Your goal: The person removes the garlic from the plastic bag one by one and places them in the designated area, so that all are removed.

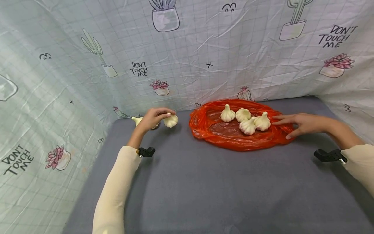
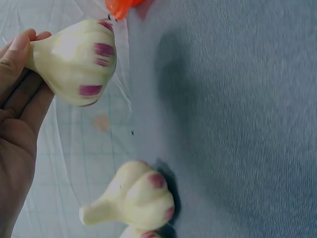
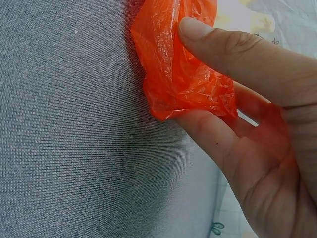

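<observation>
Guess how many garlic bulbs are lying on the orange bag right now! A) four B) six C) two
A: four garlic bulbs lie bunched on the orange bag, while the left hand holds another bulb off to the side, over the gray cloth.

Left hand point(image 1: 153, 117) holds a garlic bulb point(image 1: 170, 121); right hand point(image 1: 298, 124) grips the orange bag point(image 1: 233, 138).

A white, purple-streaked garlic bulb point(image 1: 170, 121) hangs by its stem from the left hand point(image 1: 152, 117). The crumpled orange plastic bag point(image 1: 233, 138) lies open, its edge pinched by the right hand point(image 1: 298, 123).
</observation>
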{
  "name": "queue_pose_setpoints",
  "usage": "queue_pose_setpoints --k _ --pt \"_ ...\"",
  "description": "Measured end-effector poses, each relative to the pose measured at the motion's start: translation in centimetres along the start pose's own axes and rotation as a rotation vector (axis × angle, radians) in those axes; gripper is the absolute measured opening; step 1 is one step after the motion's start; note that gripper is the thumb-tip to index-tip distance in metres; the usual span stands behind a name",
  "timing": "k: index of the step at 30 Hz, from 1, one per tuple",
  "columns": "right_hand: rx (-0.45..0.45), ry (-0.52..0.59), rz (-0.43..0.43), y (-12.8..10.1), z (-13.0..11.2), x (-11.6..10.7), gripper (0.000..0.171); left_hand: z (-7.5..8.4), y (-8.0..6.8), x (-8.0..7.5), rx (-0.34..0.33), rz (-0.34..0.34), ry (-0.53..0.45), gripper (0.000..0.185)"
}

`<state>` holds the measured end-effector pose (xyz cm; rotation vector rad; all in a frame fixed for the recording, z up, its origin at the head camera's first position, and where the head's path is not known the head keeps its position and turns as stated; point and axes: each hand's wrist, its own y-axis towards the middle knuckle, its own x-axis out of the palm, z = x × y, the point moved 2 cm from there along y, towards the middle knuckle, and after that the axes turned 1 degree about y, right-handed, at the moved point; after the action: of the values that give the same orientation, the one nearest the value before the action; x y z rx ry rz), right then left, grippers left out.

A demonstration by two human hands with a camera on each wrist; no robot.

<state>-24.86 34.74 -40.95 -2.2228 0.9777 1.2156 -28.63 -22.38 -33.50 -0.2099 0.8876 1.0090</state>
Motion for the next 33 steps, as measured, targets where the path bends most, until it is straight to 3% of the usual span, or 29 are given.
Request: queue_pose_setpoints --k 8,12,19,33 --pt "0.000 0.018 -0.014 0.0 -0.1 0.1 0.059 -2.2 0.1 -0.9 -0.094 -0.010 -0.069 0.021" --pt "0.020 0.021 -0.025 0.1 -0.1 0.1 0.059 -3.1 0.2 -1.3 -0.101 -0.022 -0.089 0.021" --pt "-0.009 0.003 -0.014 0.3 -0.1 0.1 0.060 -6.1 0.1 -1.7 -0.102 0.025 -0.107 0.020" --pt "-0.051 0.052 -0.021 0.1 0.0 0.1 0.059 -7.6 0.1 -2.1 -0.186 0.008 -0.118 0.020"
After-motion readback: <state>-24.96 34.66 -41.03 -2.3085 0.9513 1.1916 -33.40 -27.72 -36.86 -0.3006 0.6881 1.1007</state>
